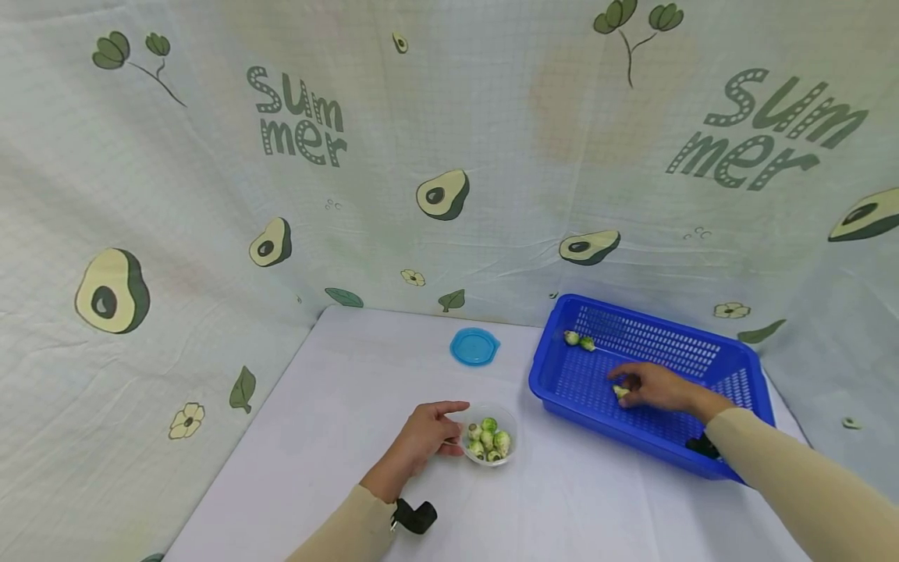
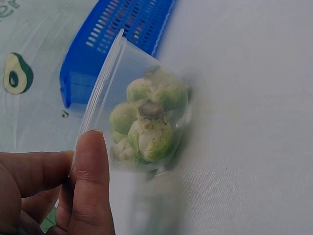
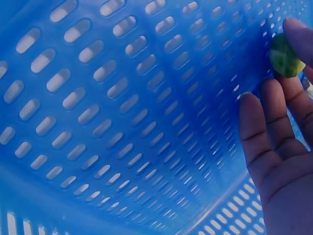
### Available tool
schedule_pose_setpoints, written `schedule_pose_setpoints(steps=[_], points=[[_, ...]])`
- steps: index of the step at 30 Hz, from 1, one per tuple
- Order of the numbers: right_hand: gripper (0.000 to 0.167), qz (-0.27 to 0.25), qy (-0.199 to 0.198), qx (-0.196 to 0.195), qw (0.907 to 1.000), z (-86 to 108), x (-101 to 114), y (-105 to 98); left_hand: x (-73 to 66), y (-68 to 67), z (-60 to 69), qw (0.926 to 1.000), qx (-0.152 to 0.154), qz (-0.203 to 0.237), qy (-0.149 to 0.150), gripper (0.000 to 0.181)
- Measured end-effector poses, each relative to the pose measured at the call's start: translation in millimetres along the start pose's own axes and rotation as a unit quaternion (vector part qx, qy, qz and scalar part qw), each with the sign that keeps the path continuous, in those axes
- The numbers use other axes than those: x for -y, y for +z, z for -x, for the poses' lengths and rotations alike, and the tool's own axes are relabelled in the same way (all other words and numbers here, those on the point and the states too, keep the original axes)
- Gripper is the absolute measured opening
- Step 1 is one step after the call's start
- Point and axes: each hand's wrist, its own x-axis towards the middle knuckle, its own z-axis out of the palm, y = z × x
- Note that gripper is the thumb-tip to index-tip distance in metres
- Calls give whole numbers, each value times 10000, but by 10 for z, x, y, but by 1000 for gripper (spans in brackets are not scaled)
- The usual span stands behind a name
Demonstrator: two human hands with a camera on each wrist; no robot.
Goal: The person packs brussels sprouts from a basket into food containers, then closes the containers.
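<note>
My left hand (image 1: 430,434) grips the rim of a clear plastic tub (image 1: 511,425) on the table. Several Brussels sprouts (image 2: 150,137) show through its wall in the left wrist view. Inside a blue perforated basket (image 1: 590,421), my right hand (image 1: 656,387) pinches one Brussels sprout (image 3: 285,58) between thumb and fingers. Partly covered by those fingers, the same sprout is small in the head view. Two more sprouts (image 1: 579,341) lie in the basket's far left corner.
A round blue lid (image 1: 474,346) lies on the white table (image 1: 365,367) behind the tub. Printed cloth (image 1: 365,218) hangs along the back and sides. The basket stands at the right, close to the back cloth.
</note>
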Motion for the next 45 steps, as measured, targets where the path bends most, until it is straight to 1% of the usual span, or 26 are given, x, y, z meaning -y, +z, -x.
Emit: schedule_pose_setpoints(steps=[3,5,8,13,16,19,21,23,26,28,30,33,36,41,45], points=[[46,-65,35,-134,9999,-17,-5,0,1,0,-3,10000,2,23,-4,48],[43,-161,111,-306,9993,-29,13,-4,3,1,-6,10000,0,28,0,48],[38,-235,74,-502,9984,-40,42,-16,5,5,-7,10000,-12,38,-11,49],[23,-182,85,-734,9971,-50,97,-51,2,7,-5,10000,-35,11,-9,48],[19,-86,62,-846,9964,-55,130,-70,0,5,-5,10000,-24,14,-15,48],[22,83,-56,-964,9953,-54,170,-87,-10,1,-3,10000,-7,51,-28,48],[25,80,-55,-1021,9947,-55,196,-98,-16,-1,1,10000,5,67,-15,48],[28,5,-54,-1044,9945,-57,223,-106,-20,-2,1,10000,10,89,-19,48],[34,-287,18,-1033,9942,-60,257,-118,-21,0,2,10000,15,86,-9,48],[32,-413,78,-1061,9935,-63,283,-125,-20,3,3,10000,6,77,-10,48],[27,-447,74,-1080,9931,-60,314,-136,-24,5,13,10000,-12,38,21,49],[19,-281,95,-1167,9927,-49,376,-158,-18,5,12,10000,-11,35,40,49],[19,-143,33,-1250,9920,-29,440,-194,-10,2,4,10000,6,69,29,48],[26,55,-46,-1394,9902,-5,502,-245,-13,5,2,10000,32,90,21,48],[36,28,24,-1389,9903,6,527,-264,-16,7,1,10000,41,74,37,49]])
